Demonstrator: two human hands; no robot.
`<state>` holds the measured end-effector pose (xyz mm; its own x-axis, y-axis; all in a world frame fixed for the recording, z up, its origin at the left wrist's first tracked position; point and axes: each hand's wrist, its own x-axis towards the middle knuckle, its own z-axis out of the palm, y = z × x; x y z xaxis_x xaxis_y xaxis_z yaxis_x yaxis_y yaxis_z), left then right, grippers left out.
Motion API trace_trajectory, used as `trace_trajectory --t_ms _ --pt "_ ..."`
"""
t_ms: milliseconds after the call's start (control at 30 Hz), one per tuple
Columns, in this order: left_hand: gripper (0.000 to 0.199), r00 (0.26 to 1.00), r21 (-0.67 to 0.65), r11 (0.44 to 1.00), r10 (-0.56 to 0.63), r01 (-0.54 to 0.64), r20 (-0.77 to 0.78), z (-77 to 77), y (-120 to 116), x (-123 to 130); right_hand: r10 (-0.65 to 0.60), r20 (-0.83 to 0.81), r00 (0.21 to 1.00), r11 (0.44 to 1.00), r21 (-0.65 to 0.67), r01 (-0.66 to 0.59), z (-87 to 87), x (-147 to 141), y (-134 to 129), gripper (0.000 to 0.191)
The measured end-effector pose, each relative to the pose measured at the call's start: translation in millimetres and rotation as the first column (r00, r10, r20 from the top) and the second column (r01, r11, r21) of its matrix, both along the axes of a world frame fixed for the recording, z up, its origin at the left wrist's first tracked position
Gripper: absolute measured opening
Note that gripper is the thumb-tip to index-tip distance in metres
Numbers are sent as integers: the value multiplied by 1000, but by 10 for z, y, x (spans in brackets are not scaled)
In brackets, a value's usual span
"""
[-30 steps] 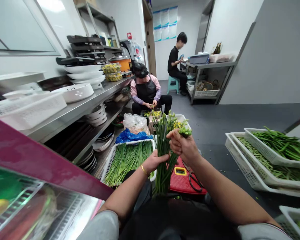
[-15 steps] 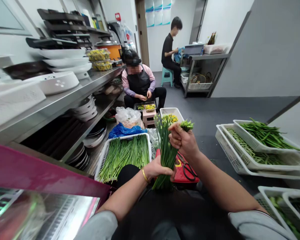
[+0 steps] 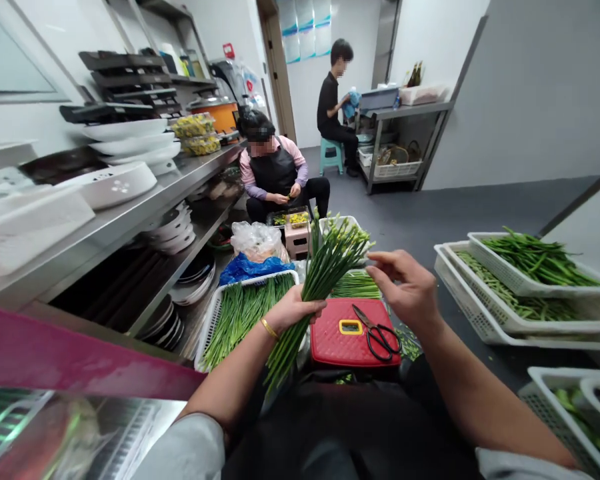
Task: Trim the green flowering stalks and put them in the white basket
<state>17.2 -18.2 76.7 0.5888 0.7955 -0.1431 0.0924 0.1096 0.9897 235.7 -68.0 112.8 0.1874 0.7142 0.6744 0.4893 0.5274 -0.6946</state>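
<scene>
My left hand (image 3: 296, 310) is closed around the lower stems of a bunch of flowering chives (image 3: 325, 267). The bunch leans up and to the right, its pale green buds fanned out at the top. Close by the buds on the right is my right hand (image 3: 407, 287), thumb and forefinger a little apart, with nothing visible between them. Below the hands sits a red plastic lid or box (image 3: 330, 337) with a yellow-rimmed opening. Black-handled scissors (image 3: 380, 340) lie on it. To the left, a white basket (image 3: 211, 327) holds more long green stems (image 3: 247, 317).
A seated person (image 3: 275, 170) handles yellow flowers; another person (image 3: 335, 110) sits by a steel table (image 3: 413, 110). White baskets of green vegetables (image 3: 500, 327) stand on the right. A steel shelf (image 3: 180, 183) with dishes runs along the left. Green stems (image 3: 356, 285) lie behind the red box.
My left hand has moved left and up, tilting the chives rightward. My right hand has come away from the bud heads it gripped and moved right, uncovering the red box and scissors.
</scene>
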Motion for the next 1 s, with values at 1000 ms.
trace_trajectory --t_ms 1000 --pt "44 982 2 997 -82 83 -172 -130 -276 233 -72 69 995 996 -49 76 59 307 82 18"
